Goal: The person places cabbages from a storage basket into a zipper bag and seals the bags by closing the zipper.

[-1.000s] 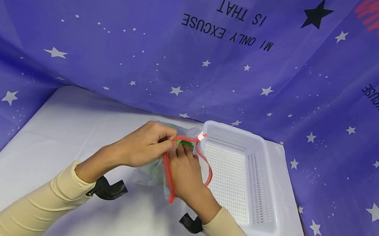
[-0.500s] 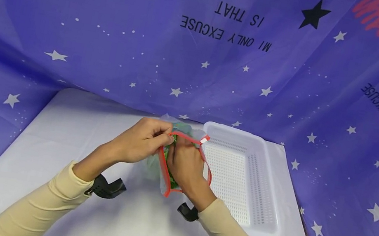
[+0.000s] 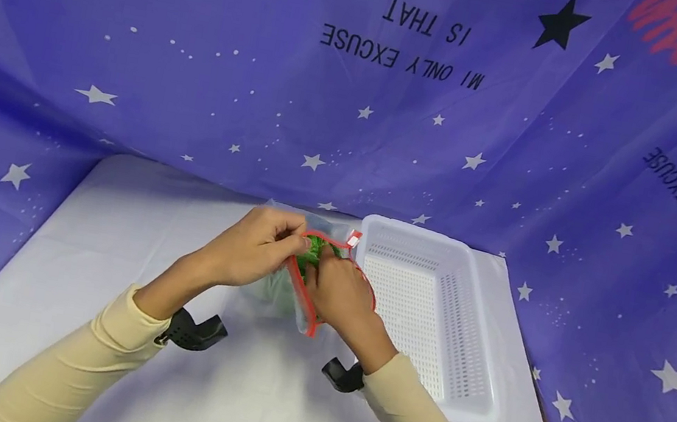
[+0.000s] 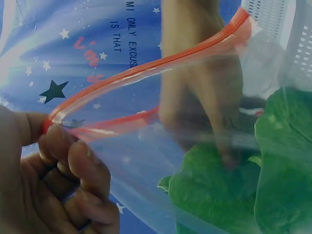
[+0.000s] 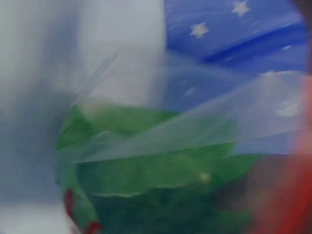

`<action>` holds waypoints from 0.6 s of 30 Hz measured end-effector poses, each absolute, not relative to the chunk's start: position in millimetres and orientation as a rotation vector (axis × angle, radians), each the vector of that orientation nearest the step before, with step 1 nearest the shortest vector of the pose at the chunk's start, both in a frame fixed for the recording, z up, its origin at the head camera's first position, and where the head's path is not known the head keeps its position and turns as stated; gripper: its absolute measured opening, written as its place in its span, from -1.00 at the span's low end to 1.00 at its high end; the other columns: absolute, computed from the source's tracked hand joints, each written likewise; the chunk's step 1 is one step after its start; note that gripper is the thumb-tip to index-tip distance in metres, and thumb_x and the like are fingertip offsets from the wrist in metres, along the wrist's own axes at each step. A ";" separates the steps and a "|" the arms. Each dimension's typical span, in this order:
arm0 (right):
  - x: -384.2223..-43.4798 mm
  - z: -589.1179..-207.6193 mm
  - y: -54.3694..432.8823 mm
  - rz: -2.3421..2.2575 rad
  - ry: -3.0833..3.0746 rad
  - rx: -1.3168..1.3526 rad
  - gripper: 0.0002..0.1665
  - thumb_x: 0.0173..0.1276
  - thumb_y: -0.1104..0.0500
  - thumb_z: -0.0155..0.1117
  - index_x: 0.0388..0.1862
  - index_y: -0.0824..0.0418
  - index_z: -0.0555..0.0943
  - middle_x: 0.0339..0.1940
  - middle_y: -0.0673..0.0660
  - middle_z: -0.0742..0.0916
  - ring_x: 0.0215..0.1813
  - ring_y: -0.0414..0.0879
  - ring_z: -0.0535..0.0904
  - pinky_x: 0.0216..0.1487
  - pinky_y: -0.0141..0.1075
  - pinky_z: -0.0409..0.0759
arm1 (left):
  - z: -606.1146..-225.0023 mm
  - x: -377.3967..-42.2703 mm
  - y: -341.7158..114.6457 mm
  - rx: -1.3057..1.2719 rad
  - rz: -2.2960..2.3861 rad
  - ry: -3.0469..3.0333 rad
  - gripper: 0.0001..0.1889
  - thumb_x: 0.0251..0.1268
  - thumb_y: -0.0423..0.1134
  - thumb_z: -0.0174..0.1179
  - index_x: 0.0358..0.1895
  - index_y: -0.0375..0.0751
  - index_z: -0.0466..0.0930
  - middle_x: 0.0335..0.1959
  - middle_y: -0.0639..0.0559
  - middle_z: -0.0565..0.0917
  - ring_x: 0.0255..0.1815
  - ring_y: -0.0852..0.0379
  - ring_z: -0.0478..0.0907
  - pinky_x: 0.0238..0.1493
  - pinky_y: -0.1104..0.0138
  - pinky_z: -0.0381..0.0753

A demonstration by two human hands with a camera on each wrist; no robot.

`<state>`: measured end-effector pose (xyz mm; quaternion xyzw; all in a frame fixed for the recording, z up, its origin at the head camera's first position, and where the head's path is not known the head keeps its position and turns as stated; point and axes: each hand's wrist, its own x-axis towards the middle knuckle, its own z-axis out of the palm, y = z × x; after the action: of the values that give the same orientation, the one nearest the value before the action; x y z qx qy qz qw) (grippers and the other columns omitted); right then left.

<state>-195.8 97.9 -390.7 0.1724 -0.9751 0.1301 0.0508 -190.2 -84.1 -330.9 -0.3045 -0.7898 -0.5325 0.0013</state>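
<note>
A clear zip bag with a red zip edge hangs with its mouth apart near the middle of the table. My left hand pinches that red edge between thumb and fingertips, its other fingers curled in the left wrist view. Broad green leaves fill the lower bag and show bright in its mouth in the head view. My right hand reaches into the bag, thumb and forefinger apart. Through the plastic, one straight finger of it touches a leaf; its other fingers are partly hidden. The right wrist view is blurred.
A white perforated plastic basket stands right of the bag, close to my right forearm. The white-covered table ends at a purple star-printed cloth behind and on both sides.
My right hand has shifted within the bag's mouth, its thumb now spread and more green leaf showing. My left hand has drifted slightly left, still pinching the edge.
</note>
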 end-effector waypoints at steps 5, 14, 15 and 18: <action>-168.6 -372.4 103.8 0.451 -2.880 0.650 -0.67 0.42 0.07 0.17 -0.04 0.31 0.56 -0.39 0.12 0.69 -0.38 0.04 0.65 -0.40 -0.06 0.58 | -326.4 -192.8 -85.1 -0.811 -1.726 -2.482 -0.66 0.42 -0.30 0.02 -0.61 -0.14 0.33 -0.76 0.00 0.44 -0.72 0.05 0.43 -0.67 0.27 0.36; -117.5 -377.0 121.8 0.669 -2.132 0.673 -0.65 0.33 -0.09 0.29 -0.27 0.19 0.61 -0.60 -0.06 0.55 -0.59 -0.20 0.43 -0.63 -0.36 0.36 | -323.8 -191.4 -83.2 -0.499 -1.841 -2.430 -0.68 0.46 -0.25 0.03 -0.54 -0.25 0.43 -0.64 -0.12 0.57 -0.67 -0.04 0.56 -0.55 0.17 0.57; -114.5 -380.8 121.2 0.687 -2.135 0.662 -0.58 0.31 -0.14 0.31 -0.21 0.20 0.59 -0.60 -0.07 0.54 -0.62 -0.23 0.40 -0.64 -0.39 0.34 | -323.7 -190.9 -83.8 -0.474 -1.856 -2.421 -0.69 0.46 -0.26 0.03 -0.53 -0.26 0.44 -0.63 -0.13 0.58 -0.66 -0.05 0.57 -0.53 0.17 0.59; -114.4 -392.1 119.0 0.798 -2.282 0.613 -0.45 0.28 -0.17 0.36 0.02 0.19 0.53 -0.56 -0.09 0.60 -0.66 -0.35 0.41 -0.67 -0.48 0.35 | -324.2 -189.6 -84.6 -0.405 -1.932 -2.367 -0.69 0.45 -0.27 0.07 -0.52 -0.32 0.46 -0.61 -0.21 0.61 -0.66 -0.07 0.59 -0.48 0.16 0.62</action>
<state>-114.4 119.0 -392.1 0.2330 -0.8674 0.3032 0.3184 -189.6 -84.6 -324.2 -0.1314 -0.7677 -0.6265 0.0299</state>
